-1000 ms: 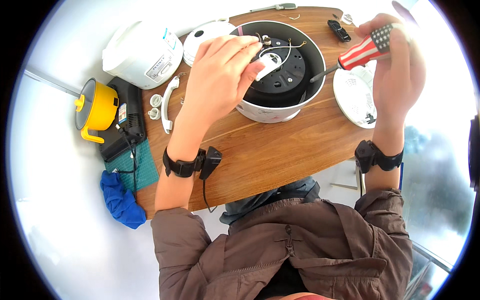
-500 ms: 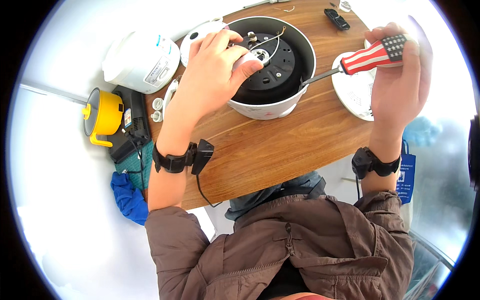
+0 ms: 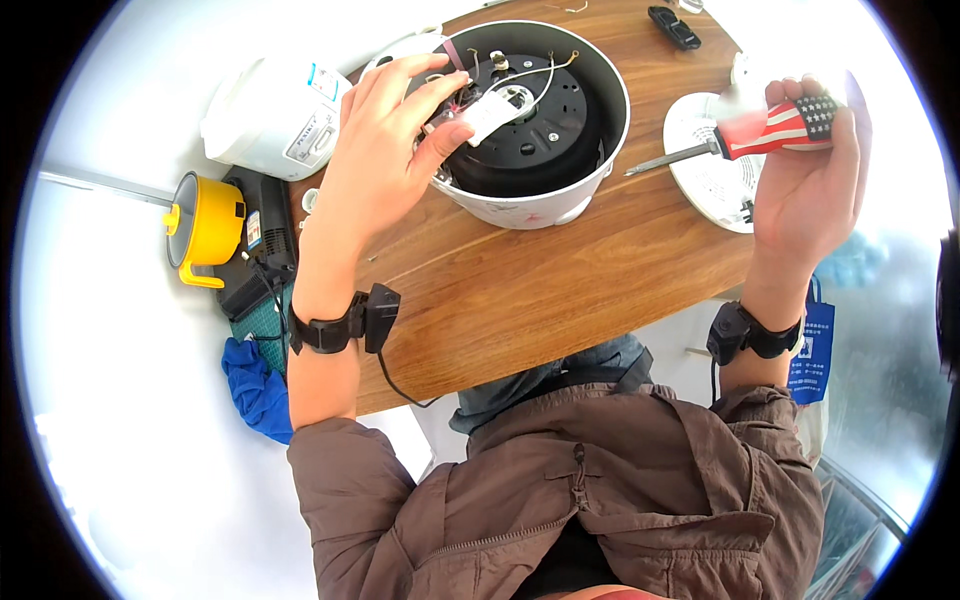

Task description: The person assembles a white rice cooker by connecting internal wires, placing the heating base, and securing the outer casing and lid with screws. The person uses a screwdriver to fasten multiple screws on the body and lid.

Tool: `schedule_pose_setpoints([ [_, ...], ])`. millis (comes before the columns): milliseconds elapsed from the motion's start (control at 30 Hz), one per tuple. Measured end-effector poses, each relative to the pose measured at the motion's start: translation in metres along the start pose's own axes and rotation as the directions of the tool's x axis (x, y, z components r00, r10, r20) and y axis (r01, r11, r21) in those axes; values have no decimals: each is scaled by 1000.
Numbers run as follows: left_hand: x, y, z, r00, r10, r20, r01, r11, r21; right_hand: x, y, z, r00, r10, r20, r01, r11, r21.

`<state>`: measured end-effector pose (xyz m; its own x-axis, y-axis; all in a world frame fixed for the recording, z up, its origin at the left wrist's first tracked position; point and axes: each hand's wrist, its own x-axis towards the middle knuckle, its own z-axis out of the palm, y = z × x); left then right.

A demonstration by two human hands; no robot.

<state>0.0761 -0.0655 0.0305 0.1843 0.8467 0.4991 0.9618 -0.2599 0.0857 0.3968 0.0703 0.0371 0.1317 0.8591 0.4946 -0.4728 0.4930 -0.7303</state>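
While I looked on from within the room, a round, open housing [image 3: 535, 212] sat on the wooden worktop [image 3: 520, 300], a black metal disc [image 3: 500, 155] inside it and pale wires [image 3: 551, 80] with ring ends curling over that disc. At the housing's left rim was the left hand [image 3: 385, 150], its fingers loosely curved and parted from the thumb. The thumb's tip lay against a small white piece [image 3: 490, 118] just over the disc; whether the fingers gripped anything, I couldn't tell.

Right of the housing, the right hand [image 3: 810, 195] was closed around the handle of a screwdriver [image 3: 770, 135] decorated with stripes and stars. Its shaft pointed toward the housing, the tip near the wall but apart from it. Behind that shaft, also right of the housing, lay a white vented cover [image 3: 710, 190], and beyond the housing to the right was a small black object [image 3: 674, 27].

Left of the housing stood a white appliance [image 3: 275, 118]; farther left were a yellow pot [image 3: 208, 228] and a bunched blue cloth [image 3: 255, 388].
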Motion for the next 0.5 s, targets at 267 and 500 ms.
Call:
schedule_pose_setpoints([
  [267, -47, -13, -6, 977, -182, -111, 167, 977, -131, -6, 13, -14, 985, 134, 108, -136, 991, 12],
  [500, -92, -13, 17, 926, -374, -48, 364, 920, -146, -39, 70, -18, 706, 687, 175, -686, 724, -74],
])
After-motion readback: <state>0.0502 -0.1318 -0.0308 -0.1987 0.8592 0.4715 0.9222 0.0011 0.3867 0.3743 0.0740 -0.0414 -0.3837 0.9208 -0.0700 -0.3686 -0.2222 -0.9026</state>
